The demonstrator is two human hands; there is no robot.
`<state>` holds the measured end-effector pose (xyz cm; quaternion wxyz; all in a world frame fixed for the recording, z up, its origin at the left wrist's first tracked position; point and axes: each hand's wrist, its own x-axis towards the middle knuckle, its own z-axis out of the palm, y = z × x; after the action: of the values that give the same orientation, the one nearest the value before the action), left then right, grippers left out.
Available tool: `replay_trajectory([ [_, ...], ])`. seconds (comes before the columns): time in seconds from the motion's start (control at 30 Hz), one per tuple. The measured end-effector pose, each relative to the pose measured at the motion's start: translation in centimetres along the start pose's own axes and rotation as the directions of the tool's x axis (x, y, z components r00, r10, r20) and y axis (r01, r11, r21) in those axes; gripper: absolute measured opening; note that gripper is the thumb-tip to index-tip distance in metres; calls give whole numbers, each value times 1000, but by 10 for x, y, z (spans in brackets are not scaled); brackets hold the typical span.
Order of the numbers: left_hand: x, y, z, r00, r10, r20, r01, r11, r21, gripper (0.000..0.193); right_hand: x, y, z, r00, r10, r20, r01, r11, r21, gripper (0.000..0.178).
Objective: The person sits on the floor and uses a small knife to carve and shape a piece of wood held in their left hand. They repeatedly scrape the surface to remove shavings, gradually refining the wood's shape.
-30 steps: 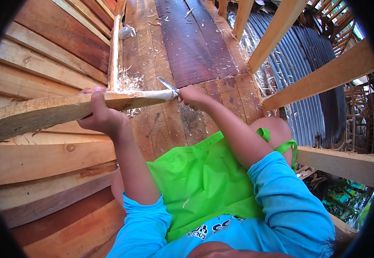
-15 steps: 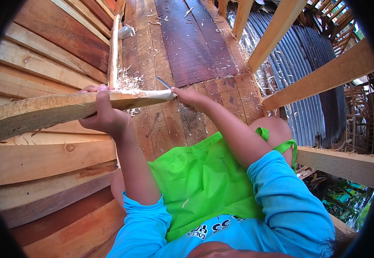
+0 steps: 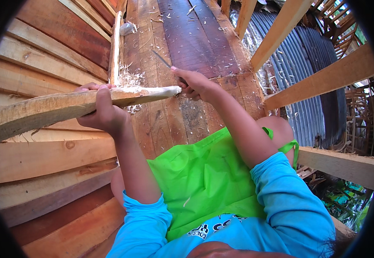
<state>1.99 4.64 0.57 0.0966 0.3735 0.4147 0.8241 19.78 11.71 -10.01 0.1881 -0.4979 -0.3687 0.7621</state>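
A long curved piece of wood [image 3: 53, 108] reaches in from the left, and its pale whittled end [image 3: 163, 92] tapers toward the middle. My left hand [image 3: 105, 111] grips it from below, thumb up on the near side and fingertips over the far side. Just past the tapered tip, my right hand [image 3: 194, 84] is closed around the handle of a knife [image 3: 161, 58]. The blade points up and left, apart from the wood. Most of the handle is hidden in my fist. Pale shavings [image 3: 131, 78] lie on the floor behind the wood.
A plank wall [image 3: 45, 159] runs along my left. The plank floor [image 3: 165, 116] is scattered with shavings, and a clear plastic bag [image 3: 128, 29] lies by the wall. Wooden rails [image 3: 324, 79] stand on the right, with corrugated metal sheets [image 3: 296, 73] beyond. A green apron [image 3: 208, 172] covers my lap.
My right hand has moved slightly up and right, lifting the knife off the tapered end, so more of the blade shows. My left hand and the wood have barely shifted.
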Motion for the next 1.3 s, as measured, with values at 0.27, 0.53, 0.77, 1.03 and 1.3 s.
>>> replay_trajectory([
  [0.27,8,8,-6,1000,-26,-3,26,999,43,21,17,12,-19,891,-365,-272,157,808,-568,54],
  [0.53,17,24,-10,997,-66,-25,67,997,30,22,30,25,-28,831,-475,-288,175,717,-675,27],
  [0.77,34,39,-23,995,-14,-94,11,1000,-26,19,52,61,-67,752,-613,-242,58,427,-902,19],
  [1.03,45,44,-40,994,-54,-98,50,998,-46,22,22,48,-106,983,-157,-91,-50,245,-968,20],
  [1.3,53,58,-53,992,-125,-4,124,987,-102,23,25,61,-102,960,-246,-137,-66,279,-958,24],
])
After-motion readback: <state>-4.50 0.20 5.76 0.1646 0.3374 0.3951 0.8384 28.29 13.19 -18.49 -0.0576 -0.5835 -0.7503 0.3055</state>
